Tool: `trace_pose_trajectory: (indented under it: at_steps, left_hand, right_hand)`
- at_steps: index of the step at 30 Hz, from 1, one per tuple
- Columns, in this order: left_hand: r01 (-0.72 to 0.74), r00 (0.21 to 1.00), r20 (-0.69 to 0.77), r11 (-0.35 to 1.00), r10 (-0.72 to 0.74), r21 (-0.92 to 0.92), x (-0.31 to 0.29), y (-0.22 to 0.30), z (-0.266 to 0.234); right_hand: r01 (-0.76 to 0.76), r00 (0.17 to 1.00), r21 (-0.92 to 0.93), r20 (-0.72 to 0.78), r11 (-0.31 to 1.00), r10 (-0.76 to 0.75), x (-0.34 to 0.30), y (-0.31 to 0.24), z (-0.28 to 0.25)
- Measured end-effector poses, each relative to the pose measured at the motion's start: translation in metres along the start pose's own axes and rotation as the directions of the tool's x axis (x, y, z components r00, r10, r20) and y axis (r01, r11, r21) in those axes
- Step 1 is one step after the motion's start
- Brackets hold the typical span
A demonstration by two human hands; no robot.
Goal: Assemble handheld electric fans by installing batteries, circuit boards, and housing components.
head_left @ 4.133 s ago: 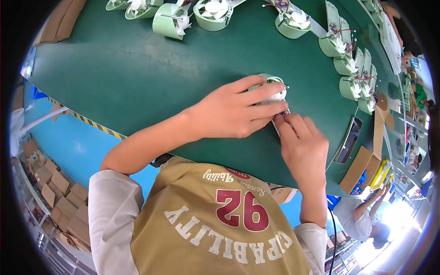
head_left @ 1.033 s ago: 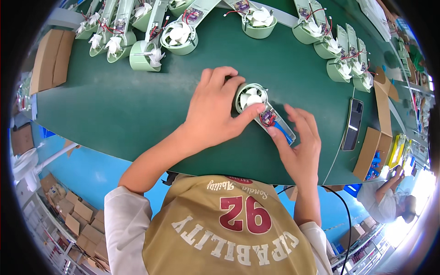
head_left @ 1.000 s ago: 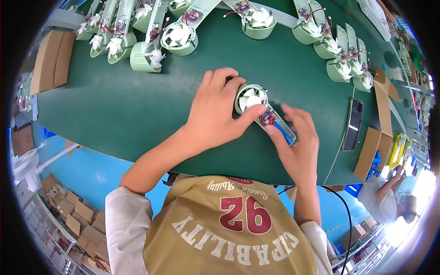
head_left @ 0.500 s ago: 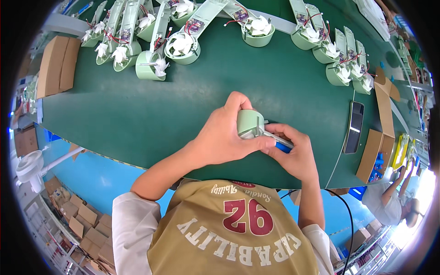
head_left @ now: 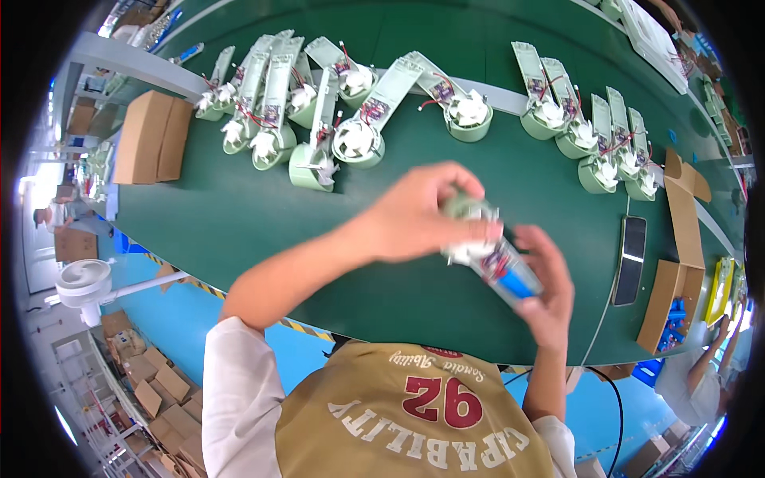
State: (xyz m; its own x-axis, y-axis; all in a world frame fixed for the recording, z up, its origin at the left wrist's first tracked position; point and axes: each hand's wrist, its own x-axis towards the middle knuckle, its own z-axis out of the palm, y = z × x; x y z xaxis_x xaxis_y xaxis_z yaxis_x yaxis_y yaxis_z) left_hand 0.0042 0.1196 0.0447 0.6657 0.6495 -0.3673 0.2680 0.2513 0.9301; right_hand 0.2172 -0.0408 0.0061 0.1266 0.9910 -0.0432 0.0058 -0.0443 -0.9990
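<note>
Holding an opened handheld fan (head_left: 498, 263) over the green tabletop (head_left: 239, 215), just off the view's middle toward three o'clock, with the round head pointing to eleven and the handle to between four and five. Clamped around the pale green ring housing (head_left: 460, 207) with the left hand (head_left: 414, 213), thumb across the white blades. Placed by the handle's lower end with the right hand (head_left: 554, 295), thumb against the casing and fingers curled along the far side. Cannot tell there, through the blur, between a closed grip and a loose cupping. Hands apart from each other, at opposite ends of the fan. Along the handle, visible between the hands, a purple circuit board (head_left: 496, 261) with red wiring and a blue cylindrical battery (head_left: 516, 282).

Around the held fan, with twelve pointing away from the body: a cluster of similar opened fans (head_left: 271, 143) at ten, a single opened fan (head_left: 468, 118) at twelve, a further group of opened fans (head_left: 602, 171) from one to two. Lying at three, a black smartphone (head_left: 629, 275). Between three and four, an open cardboard box (head_left: 663, 299) with blue cylinders (head_left: 676, 315) inside. Between nine and ten, a brown carton (head_left: 147, 143).
</note>
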Motion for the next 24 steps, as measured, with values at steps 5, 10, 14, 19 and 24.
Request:
trace_pose_trajectory:
  at_steps: [5, 10, 14, 19, 24]
  left_hand:
    - [-0.15, 0.979, -0.188, 0.918, 0.085, -0.367, 0.08, 0.077, -0.087]
    - [-0.16, 0.962, -0.275, 0.824, 0.005, -0.543, 0.212, 0.073, -0.218]
    - [-0.095, 0.848, -0.513, 0.915, -0.132, -0.391, 0.252, 0.056, -0.238]
    - [0.189, 0.743, -0.635, 0.976, -0.213, -0.107, 0.255, 0.059, -0.237]
    - [0.659, 0.488, -0.81, 0.471, 0.326, 0.586, 0.24, 0.068, -0.235]
  right_hand:
    - [0.163, 0.943, -0.002, -0.292, 0.987, -0.157, -0.013, 0.027, -0.023]
    - [0.209, 0.934, -0.565, -0.127, 0.798, -0.334, -0.008, 0.036, -0.004]
    - [0.179, 0.933, -0.591, -0.152, 0.787, -0.326, -0.004, 0.036, -0.004]
    - [0.167, 0.928, -0.618, -0.165, 0.768, -0.334, 0.003, 0.034, -0.002]
    - [0.1, 0.948, -0.689, -0.154, 0.717, -0.28, 0.018, 0.028, 0.007]
